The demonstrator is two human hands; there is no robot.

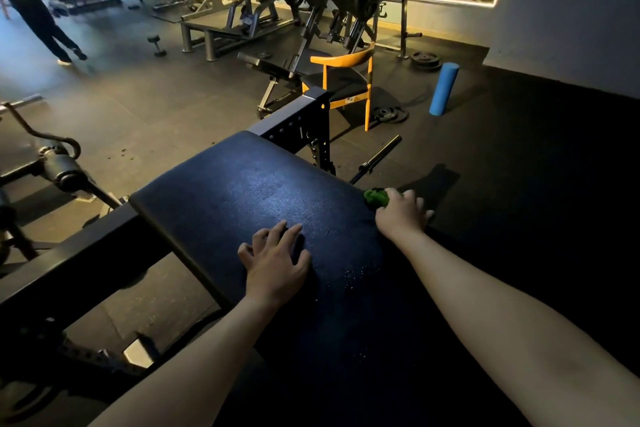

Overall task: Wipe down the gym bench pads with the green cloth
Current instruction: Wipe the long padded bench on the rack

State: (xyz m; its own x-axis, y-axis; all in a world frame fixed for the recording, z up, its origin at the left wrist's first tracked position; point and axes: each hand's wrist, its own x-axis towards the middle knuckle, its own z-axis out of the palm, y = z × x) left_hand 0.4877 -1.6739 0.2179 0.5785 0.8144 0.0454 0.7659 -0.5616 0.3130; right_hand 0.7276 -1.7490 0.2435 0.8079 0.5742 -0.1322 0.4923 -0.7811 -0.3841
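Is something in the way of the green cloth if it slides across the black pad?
Only the person's own left hand, which rests with spread fingers on the near middle of the pad. The right hand holds the green cloth at the pad's right edge. The rest of the pad shows nothing but small specks.

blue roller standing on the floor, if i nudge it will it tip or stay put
The blue roller stands on end, tall and narrow, so a nudge would probably topple it. As a cylinder it would likely roll once down. It looks like foam, so probably light for its size.
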